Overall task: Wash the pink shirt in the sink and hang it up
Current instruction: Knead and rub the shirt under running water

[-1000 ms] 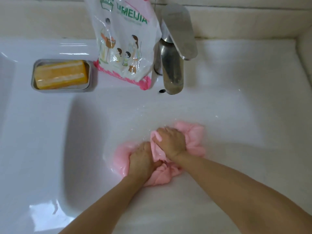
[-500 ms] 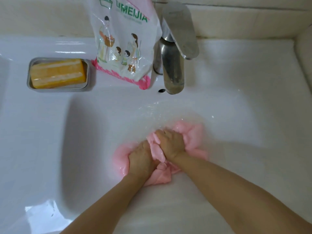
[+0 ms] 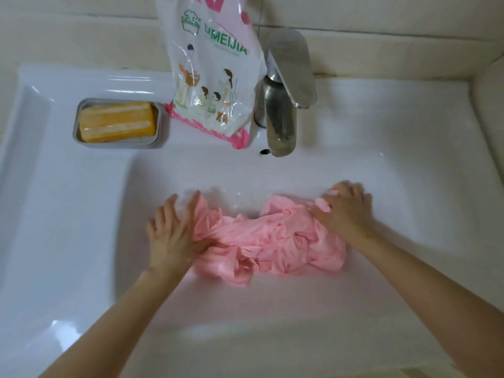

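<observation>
Pink cloth fills the middle of the head view: the pink shirt lies wet and bunched up on the floor of the white sink, pulled out into a long lump from left to right. The left hand is at the left end of the shirt. Its fingers are straight and spread wide, and the thumb side pushes against the cloth, so it holds nothing and only presses that end down. The right hand is at the right end, with its fingers curled over a fold of cloth and gripping it. One end pinned and the other end gripped looks like a way to stretch the shirt so that more of it can be rubbed clean. The washing part of the job seems to be going on, and the hanging up is not yet done. In the upper left of the frame an orange bar of soap sits in a grey soap dish on the sink's ledge, close by for reaching. Beside it, at the top middle, a plastic bag with cartoon people on it leans against the wall. The shiny metal tap stands just to the right of the bag, and whether water runs from it cannot be told.
</observation>
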Motion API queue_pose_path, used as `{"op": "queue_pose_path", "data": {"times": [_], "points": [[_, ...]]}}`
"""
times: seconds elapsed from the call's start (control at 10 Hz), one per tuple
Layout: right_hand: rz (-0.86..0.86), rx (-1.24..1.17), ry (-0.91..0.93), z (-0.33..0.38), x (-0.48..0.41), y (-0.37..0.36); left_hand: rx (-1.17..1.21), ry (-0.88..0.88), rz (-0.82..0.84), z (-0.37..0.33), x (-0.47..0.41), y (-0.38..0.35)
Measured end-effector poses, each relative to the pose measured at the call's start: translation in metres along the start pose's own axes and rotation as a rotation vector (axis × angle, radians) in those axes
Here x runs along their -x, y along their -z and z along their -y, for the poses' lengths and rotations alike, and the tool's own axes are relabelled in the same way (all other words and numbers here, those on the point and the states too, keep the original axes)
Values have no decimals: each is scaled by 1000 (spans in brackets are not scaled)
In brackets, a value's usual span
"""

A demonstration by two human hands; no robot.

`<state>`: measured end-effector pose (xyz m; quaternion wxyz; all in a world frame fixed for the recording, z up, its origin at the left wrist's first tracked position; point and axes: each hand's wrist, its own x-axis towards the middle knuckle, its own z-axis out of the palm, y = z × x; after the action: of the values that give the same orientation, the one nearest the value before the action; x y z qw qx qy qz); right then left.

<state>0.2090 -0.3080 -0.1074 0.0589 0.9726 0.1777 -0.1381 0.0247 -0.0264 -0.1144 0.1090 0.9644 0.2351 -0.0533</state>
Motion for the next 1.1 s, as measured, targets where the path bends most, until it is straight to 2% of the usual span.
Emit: {"op": "queue_pose_path", "data": {"times": [0.1, 0.2, 0.3, 0.4, 0.5, 0.6, 0.7, 0.8, 0.9, 1.0, 1.1], "points": [[258, -329, 14, 13, 22, 10, 206, 143, 111, -26, 5, 11], [531, -351, -46, 48, 49, 7, 494, 454, 497, -65, 11, -1], [577, -278, 26, 87, 72, 1, 557, 311, 526, -88, -1, -12], [565, -386, -88, 117, 85, -11, 399, 27, 564, -104, -22, -13], [538, -513, -30, 140, 94, 2, 311, -273, 566, -119, -40, -1], [751, -738, 107, 142, 106, 24, 424, -421, 826, -136, -42, 9], [667, -907, 140, 110, 107, 32, 685, -408, 743, -129, -39, 17], [126, -798, -227, 66, 78, 22, 341, -376, 398, -99, -35, 10], [74, -864, -526, 62, 57, 9, 88, -428, 584, -84, -19, -12], [99, -961, -599, 100, 47, -12, 149, -364, 559, -81, -9, -16], [60, -766, -465, 133, 39, -21, 192, -283, 554, -71, 4, -14]]}}
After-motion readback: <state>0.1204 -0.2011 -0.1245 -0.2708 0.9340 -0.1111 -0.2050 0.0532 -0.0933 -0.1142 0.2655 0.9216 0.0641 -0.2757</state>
